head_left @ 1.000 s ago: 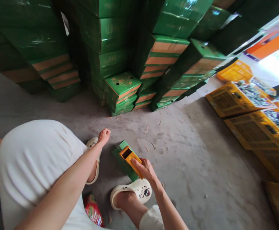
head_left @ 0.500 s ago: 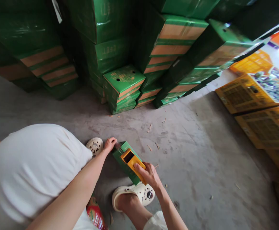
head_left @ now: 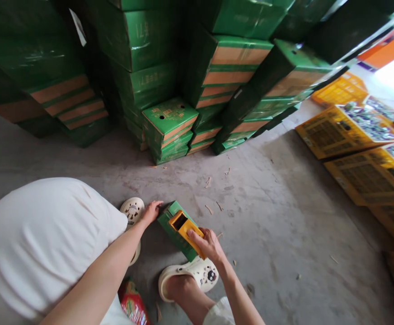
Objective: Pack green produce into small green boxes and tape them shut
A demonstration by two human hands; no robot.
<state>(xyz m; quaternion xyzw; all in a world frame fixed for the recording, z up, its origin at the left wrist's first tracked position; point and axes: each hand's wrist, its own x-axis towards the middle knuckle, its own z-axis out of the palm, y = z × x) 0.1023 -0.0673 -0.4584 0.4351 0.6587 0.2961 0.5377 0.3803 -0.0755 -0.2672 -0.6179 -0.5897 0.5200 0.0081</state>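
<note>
A narrow green cardboard box (head_left: 170,232) stands on the floor between my feet. My right hand (head_left: 208,243) is closed round a yellow hand-held device (head_left: 189,230) with a dark rectangular window at its far end. The device lies against the top of the box and hides part of it. My left hand (head_left: 152,212) is at the box's far-left end, fingers stretched out towards its edge. I see nothing held in it, though its fingertips are small and partly blurred.
Green cartons (head_left: 170,118) are stacked high ahead. Yellow crates (head_left: 353,174) filled with small packets stand at the right. White clogs (head_left: 205,274) are on my feet, and a red printed bag (head_left: 132,303) lies between my legs. Brown scraps (head_left: 209,209) litter the concrete floor.
My left fingers, earlier pinched near a clear brownish strip at the box end, have straightened and the strip no longer shows. My right hand keeps its hold on the device. The view has shifted slightly.
</note>
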